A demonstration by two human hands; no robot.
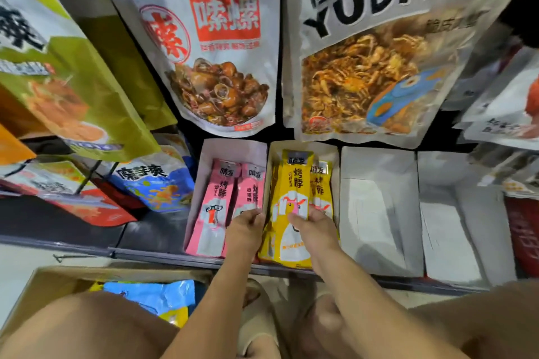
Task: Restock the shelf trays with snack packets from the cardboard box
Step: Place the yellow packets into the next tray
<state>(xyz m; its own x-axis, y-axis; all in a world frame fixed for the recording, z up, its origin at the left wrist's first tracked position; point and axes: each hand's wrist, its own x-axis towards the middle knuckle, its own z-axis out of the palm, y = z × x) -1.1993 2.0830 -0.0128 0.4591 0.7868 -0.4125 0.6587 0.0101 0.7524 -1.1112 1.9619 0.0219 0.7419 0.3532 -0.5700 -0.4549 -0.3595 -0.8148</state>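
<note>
Fingers (320, 211) and thumb of your right hand (313, 224) pinch the yellow packets (294, 183), centre frame, in their tray (272, 160) | left hand (246, 223) bent onto pink packets (215, 198), grip unclear | risk: let go early and the loose stack may slide over the front lip | box (58, 280) lower left

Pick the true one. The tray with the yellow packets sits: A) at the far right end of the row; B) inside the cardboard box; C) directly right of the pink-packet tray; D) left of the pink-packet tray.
C: the yellow packets fill the tray directly right of the pink packets, and two white trays with nothing in them stand further right.
</note>
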